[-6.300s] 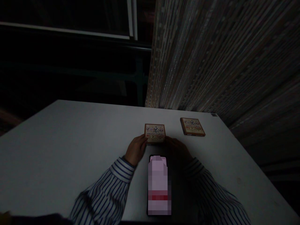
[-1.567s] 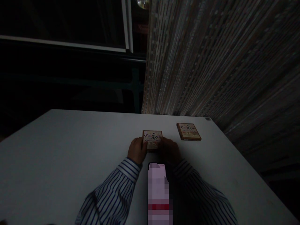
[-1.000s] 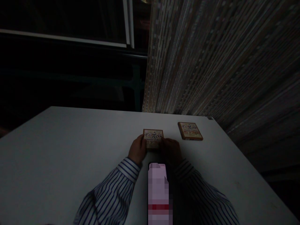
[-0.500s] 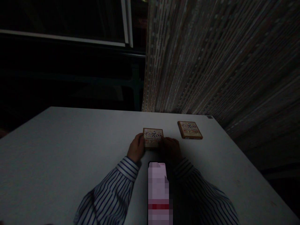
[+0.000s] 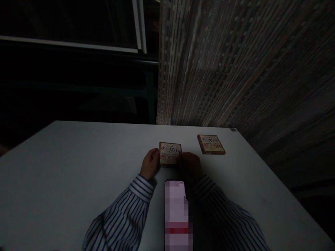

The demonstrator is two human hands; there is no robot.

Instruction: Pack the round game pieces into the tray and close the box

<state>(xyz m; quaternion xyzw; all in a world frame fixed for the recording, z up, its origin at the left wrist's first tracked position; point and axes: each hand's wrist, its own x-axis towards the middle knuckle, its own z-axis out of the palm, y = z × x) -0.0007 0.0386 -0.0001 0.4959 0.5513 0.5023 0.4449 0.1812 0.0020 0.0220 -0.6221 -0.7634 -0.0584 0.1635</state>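
Observation:
A flat square box with a brown edge and a pale lid printed with dark Chinese characters is between my hands, over the middle of the table. My left hand is closed at its left edge, with the fingers curled along the side. On the opposite edge, my right hand grips the lower right corner; its fingers are in deep shadow. A second, similar flat box lies on the table to the right, beyond my right hand and apart from it.
The white table stretches out on both sides. A pixelated pinkish oblong is between my forearms at the near edge. Behind the table hangs a striped string curtain, with a dark window frame at left. A small dark label marks the far right corner.
My left thumb has slid off the lid to the box's left side, and the left hand sits slightly further left. The box's near side shows a little more. The second box stays put.

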